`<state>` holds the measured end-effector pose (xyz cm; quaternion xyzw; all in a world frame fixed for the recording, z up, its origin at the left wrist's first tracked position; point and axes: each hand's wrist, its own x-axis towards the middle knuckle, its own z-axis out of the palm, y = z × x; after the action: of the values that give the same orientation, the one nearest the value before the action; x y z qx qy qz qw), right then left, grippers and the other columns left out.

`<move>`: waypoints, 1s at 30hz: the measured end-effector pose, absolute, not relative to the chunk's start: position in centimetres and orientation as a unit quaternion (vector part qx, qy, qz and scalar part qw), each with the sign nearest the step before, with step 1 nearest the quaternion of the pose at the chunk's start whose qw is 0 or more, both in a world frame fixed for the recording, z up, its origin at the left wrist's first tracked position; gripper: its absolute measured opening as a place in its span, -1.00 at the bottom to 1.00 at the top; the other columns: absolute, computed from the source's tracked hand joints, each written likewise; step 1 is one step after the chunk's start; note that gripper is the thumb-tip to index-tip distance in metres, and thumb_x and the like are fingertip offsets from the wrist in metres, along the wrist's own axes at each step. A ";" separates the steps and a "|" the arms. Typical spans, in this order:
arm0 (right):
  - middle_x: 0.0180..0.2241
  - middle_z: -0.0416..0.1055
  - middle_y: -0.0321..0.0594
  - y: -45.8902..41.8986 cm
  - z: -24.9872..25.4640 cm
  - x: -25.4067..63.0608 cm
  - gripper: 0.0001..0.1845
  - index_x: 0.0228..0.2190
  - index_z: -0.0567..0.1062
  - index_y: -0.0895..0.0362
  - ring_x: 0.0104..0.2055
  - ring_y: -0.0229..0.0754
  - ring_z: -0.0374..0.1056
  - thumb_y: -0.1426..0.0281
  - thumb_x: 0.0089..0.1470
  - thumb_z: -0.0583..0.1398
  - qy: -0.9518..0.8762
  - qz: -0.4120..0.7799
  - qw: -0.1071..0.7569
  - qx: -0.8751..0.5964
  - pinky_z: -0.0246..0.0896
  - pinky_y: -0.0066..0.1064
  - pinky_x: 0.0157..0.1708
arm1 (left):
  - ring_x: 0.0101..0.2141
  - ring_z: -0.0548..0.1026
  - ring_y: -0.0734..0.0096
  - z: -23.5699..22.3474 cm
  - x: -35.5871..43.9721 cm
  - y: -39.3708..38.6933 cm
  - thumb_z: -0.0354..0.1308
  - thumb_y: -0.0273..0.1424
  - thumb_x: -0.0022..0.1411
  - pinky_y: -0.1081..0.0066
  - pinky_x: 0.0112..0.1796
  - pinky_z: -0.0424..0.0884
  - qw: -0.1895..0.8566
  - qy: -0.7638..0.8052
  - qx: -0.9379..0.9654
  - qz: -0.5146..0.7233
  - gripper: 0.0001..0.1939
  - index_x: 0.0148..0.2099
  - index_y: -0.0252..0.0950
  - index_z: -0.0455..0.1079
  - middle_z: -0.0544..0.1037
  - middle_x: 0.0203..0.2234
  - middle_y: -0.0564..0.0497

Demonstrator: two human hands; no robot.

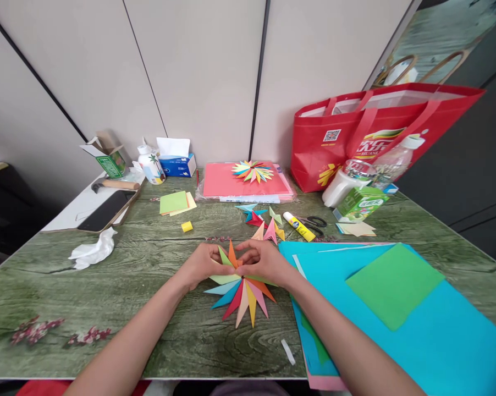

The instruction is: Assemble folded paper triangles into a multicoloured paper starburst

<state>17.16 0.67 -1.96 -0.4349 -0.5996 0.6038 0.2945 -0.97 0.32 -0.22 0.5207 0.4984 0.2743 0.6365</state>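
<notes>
A multicoloured folded-paper star [242, 297] lies at the front middle of the table, its points fanned out in red, yellow, pink, blue, green and orange. My left hand [207, 263] pinches its upper left side, thumb toward the centre. From the other side my right hand [264, 261] grips the upper part near an orange point, and the two thumbs nearly meet. My fingers partly hide the star's upper points. Just beyond the hands lie loose folded paper pieces [256, 219], a yellow glue stick [299, 226] and black scissors [316, 223]. The yellow cap [186, 226] sits apart.
Blue paper sheets [396, 308] with a green square [396, 286] cover the right side. A second paper star [253, 171] rests on a red paper pack [219, 184]. Behind stand a red bag [314, 148] and tissue box [177, 165]. Left are a hammer [120, 184], phone [108, 210] and crumpled tissue [93, 250].
</notes>
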 end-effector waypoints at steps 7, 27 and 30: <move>-0.47 0.42 -0.28 0.7 -1.8 17.2 -0.43 -0.19 0.33 0.15 -0.42 -0.21 0.39 0.48 -0.34 0.31 -0.594 0.612 0.300 -0.427 0.32 -0.37 -0.39 | -0.64 0.30 0.60 -0.3 -1.0 0.3 0.35 -0.39 -0.31 0.55 -0.58 0.16 0.648 0.504 0.491 0.292 -0.72 -0.45 -0.40 0.46 0.47 -0.66 0.07; -0.50 0.43 -0.31 0.7 -1.3 17.3 -0.39 -0.19 0.33 0.16 -0.45 -0.20 0.41 0.39 -0.38 0.36 -0.555 0.649 0.289 -0.432 0.30 -0.32 -0.36 | -0.66 0.26 0.60 0.0 -0.9 0.2 0.37 -0.40 -0.36 0.55 -0.61 0.12 0.630 0.522 0.496 0.293 -0.76 -0.51 -0.37 0.48 0.41 -0.73 0.13; -0.50 0.44 -0.30 0.8 -1.5 17.3 -0.38 -0.20 0.33 0.17 -0.45 -0.18 0.41 0.38 -0.38 0.36 -0.552 0.651 0.293 -0.431 0.30 -0.32 -0.36 | -0.66 0.26 0.59 0.0 -0.9 0.2 0.37 -0.40 -0.37 0.55 -0.61 0.11 0.630 0.523 0.494 0.292 -0.76 -0.53 -0.38 0.47 0.42 -0.72 0.11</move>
<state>17.28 0.77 -1.45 -0.4309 -0.5524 0.6507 0.2928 -0.94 0.18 -0.01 0.4941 0.5231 0.2917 0.6302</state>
